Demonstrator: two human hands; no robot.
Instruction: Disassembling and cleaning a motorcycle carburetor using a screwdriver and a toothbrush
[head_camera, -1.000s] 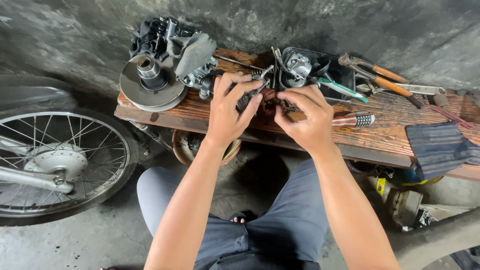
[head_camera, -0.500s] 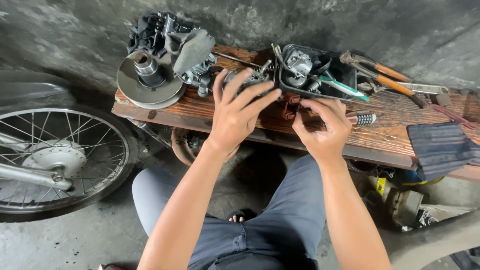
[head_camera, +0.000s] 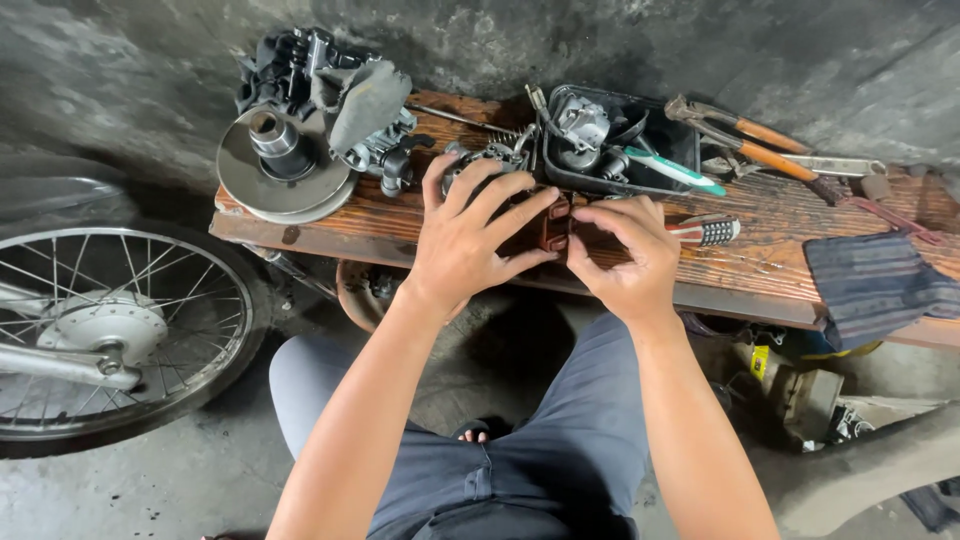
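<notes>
**Both hands on a small brown part at the worktop's front edge**

The left hand (head_camera: 470, 235) and the right hand (head_camera: 625, 255) meet over a small reddish-brown part (head_camera: 553, 225) at the near edge of the wooden worktop (head_camera: 770, 270). The left hand lies with fingers spread and loosely curled over the part's left side, its fingertips touching it. The right hand is curled, thumb and forefinger pinching the part's right side. Most of the part is hidden by the fingers, so its shape cannot be told.

Just behind the left hand sits a grey carburettor (head_camera: 490, 160). Behind the right hand is a black tray (head_camera: 690, 150) holding metal parts and a green-handled tool (head_camera: 675, 170). Just right of the right hand lies a screwdriver handle (head_camera: 705, 231) striped red and white. Further right are pliers (head_camera: 745, 135) with orange grips, and a dark striped cloth (head_camera: 870, 285) hangs over the worktop's edge.

At the worktop's left end a round metal pulley (head_camera: 285, 165) stands before a dark engine block (head_camera: 290, 65). A spoked wheel (head_camera: 110, 325) stands on the floor to the left. The person's knees in grey trousers (head_camera: 560, 440) show below.
</notes>
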